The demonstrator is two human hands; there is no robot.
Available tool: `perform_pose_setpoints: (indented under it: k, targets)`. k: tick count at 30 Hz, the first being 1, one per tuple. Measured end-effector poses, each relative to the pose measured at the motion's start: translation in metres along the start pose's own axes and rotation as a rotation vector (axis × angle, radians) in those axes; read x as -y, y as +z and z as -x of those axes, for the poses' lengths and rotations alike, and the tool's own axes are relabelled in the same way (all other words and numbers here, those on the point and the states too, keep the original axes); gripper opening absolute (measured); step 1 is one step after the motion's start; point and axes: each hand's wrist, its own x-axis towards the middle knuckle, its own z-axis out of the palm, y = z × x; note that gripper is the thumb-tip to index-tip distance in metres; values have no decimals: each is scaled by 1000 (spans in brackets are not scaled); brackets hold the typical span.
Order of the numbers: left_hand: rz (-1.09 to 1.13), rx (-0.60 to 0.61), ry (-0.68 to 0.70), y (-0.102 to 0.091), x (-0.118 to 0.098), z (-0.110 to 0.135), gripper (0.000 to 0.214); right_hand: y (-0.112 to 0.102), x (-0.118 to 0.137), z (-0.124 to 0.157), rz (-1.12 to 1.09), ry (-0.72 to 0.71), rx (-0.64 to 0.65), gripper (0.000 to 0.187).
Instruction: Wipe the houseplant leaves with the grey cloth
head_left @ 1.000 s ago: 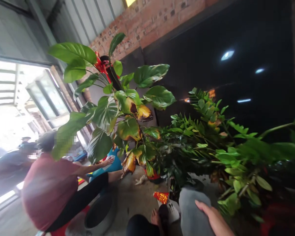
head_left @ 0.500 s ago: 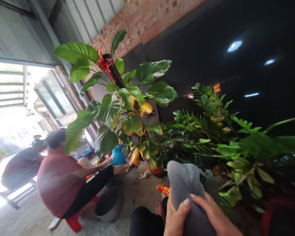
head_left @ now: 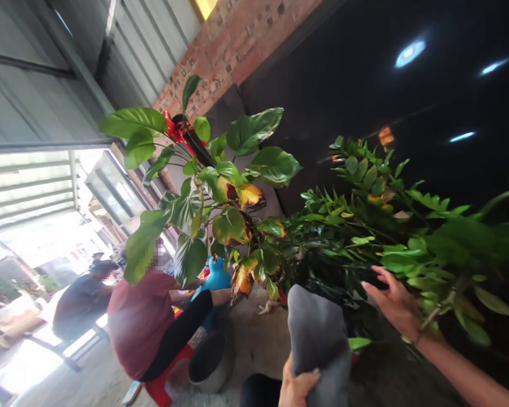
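Gripping gray cloth (head_left: 318, 330) — left fingers (head_left: 307, 379) clasping it, right fingers (head_left: 385, 276) parted, empty, near leaves (head_left: 407, 258).

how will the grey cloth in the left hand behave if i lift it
The grey cloth looks soft and probably won't slip, given its matte surface. It may droop little, since it rises upright above the left hand. Anything inside is hidden.

Matt cloth (head_left: 318, 333), glossy leaves (head_left: 254, 133), rough brick wall (head_left: 233, 51)

Left hand (head_left: 294, 390) curled, right hand (head_left: 393, 298) raised
The right fingers (head_left: 388, 278) are parted and the forearm (head_left: 462, 362) is extended.
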Motion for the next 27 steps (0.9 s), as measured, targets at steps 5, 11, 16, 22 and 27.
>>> perform_pose_setpoints:
  k: [5,11,16,22,27]
  targets:
    - [-110,94,132,36,-50,7,48,8,-1,-8,-251,182,199,52]
    - [22,-71,353,95,-109,-10,60,11,7,2,-428,305,297,18]
    - [-214,126,71,73,-51,-33,55,-1,5,6,-518,340,358,22]
    - [-186,283,15,64,-67,-20,50,-12,-7,4,-536,404,499,18]
    - [8,109,168,91,-101,-42,47,-15,-17,5,-599,425,608,28]
